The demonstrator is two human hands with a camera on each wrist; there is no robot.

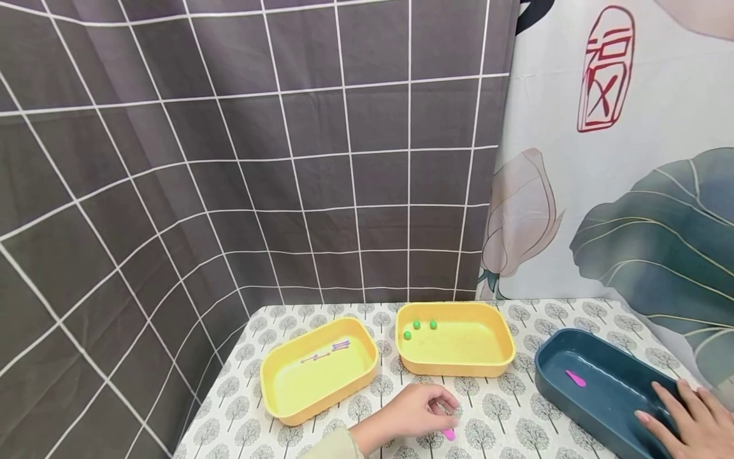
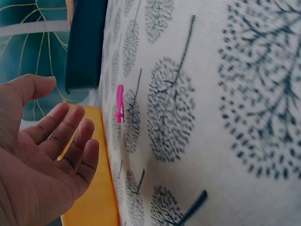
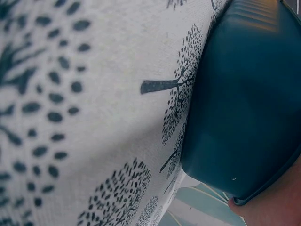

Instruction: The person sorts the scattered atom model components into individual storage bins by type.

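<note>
My left hand (image 1: 421, 411) is above the table with its fingers loosely bent. A pink hair clip (image 1: 449, 434) lies on the cloth just below its fingertips. In the left wrist view the hand (image 2: 51, 155) holds nothing, and the clip (image 2: 120, 103) lies apart from the fingers. At the right, my right hand (image 1: 696, 417) rests on the dark blue tray (image 1: 596, 417), fingers spread over its right rim. Inside that tray lies another pink hair clip (image 1: 576, 378). The right wrist view shows part of the hand (image 3: 268, 205) against the tray's rim (image 3: 247, 200).
A yellow tray (image 1: 295, 414) at the left holds several small purple and pink stick-shaped pieces (image 1: 339, 345). Behind my left hand, another yellow tray (image 1: 459, 368) contains green balls (image 1: 432, 325). A tree-print cloth (image 1: 499, 411) covers the table; a grid-patterned curtain (image 1: 378, 185) hangs behind.
</note>
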